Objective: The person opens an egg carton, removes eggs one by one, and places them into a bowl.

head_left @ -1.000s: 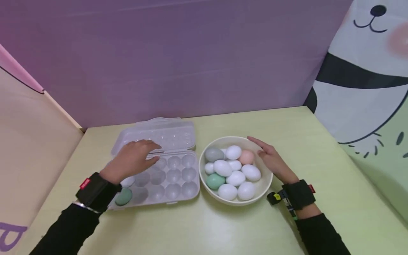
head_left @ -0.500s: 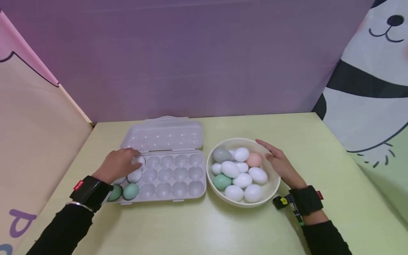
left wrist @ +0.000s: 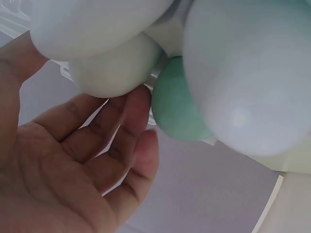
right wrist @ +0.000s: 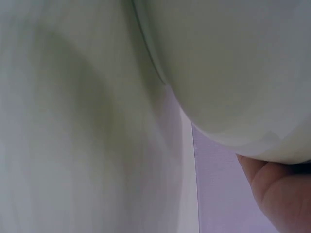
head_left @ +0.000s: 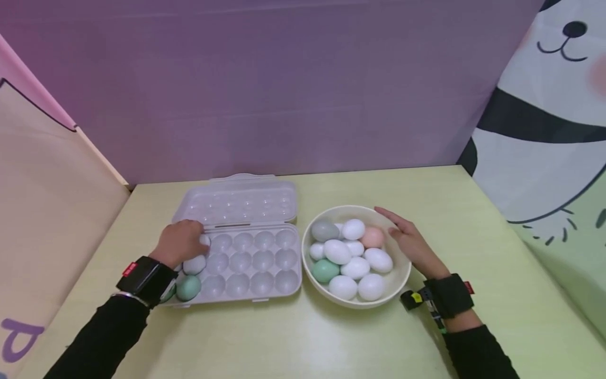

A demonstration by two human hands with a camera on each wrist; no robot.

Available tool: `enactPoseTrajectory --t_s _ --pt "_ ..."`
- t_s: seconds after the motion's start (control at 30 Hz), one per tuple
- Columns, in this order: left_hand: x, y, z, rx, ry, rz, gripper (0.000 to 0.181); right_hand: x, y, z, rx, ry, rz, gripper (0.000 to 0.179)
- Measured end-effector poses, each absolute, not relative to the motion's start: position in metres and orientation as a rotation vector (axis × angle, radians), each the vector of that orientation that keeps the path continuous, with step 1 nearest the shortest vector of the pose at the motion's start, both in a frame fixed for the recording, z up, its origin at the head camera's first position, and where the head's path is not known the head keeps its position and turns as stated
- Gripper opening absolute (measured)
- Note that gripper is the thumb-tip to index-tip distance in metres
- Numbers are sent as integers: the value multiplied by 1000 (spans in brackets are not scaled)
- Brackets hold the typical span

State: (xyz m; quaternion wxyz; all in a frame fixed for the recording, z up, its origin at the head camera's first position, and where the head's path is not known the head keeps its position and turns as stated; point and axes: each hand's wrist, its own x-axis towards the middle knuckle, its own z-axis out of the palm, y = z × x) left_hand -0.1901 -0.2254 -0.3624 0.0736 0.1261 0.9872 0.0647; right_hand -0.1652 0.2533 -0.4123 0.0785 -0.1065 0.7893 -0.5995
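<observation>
In the head view my left hand (head_left: 180, 243) is over the left end of an open egg carton (head_left: 279, 301). Its fingers curl round a white egg (head_left: 205, 242) in the back row. The left wrist view shows the fingertips (left wrist: 138, 99) against a pale egg (left wrist: 114, 73), with the thumb on its other side. Nearby sit another white egg (head_left: 194, 265) and a green egg (head_left: 188, 288). My right hand (head_left: 411, 243) holds the white bowl (head_left: 400, 276) at its right rim, thumb inside and fingers along the outside. Several white eggs, a green, a grey and a peach egg lie in it.
The carton's raised lid (head_left: 236, 202) leans back behind its cups. Carton and bowl stand side by side on a pale yellow table (head_left: 303, 342). A purple backdrop (head_left: 284, 89) rises at the far edge, and printed panels stand left and right.
My left hand has moved left from over the carton's middle and its fingers have curled round the back-row white egg. The right hand keeps its place on the bowl. The head view shifts slightly.
</observation>
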Motion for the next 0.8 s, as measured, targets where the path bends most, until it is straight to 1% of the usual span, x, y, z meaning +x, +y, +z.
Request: enactPoseTrajectory --t_s 0.23,0.4,0.6,0.73,0.8 --pt "-186 -222 -355 423 3029 245 20 -165 253 -412 -308 2370 -1783 51" --pt "-181 -205 -345 579 3154 312 25 -165 254 -413 -311 2375 -1784 51" --pt "-167 -160 -332 974 3194 607 29 -165 254 -414 -305 2384 -1775 51" --pt "-155 -126 -329 1298 3065 838 33 -166 254 -414 -306 2385 -1783 51" --pt "-150 -110 -330 1449 2979 918 33 -166 254 -415 -311 2383 -1789 51"
